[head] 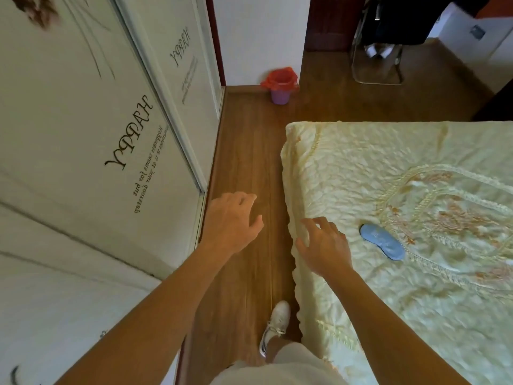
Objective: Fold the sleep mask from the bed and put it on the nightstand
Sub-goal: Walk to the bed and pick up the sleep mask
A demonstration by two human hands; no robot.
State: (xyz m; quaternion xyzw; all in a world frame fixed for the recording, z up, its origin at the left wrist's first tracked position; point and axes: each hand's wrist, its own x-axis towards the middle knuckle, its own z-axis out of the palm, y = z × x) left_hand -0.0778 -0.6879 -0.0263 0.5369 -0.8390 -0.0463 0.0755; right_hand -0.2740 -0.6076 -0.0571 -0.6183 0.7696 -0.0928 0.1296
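On the quilted bed [361,168] the sleep mask [382,241] lies flat, untouched; our right hand [324,245] and left hand [231,220] hover wide, empty. Pinching quilt along with the mask could spoil our grip.

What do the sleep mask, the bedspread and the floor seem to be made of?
Sleep mask: probably soft fabric, matte blue, lying flat and thin.
Bedspread: quilted cloth with a slight satin sheen, pale yellow, stitched puckers and embroidered floral motifs.
Floor: wood or wood-look laminate, smooth, brown grain lines in long planks; which one cannot be told.
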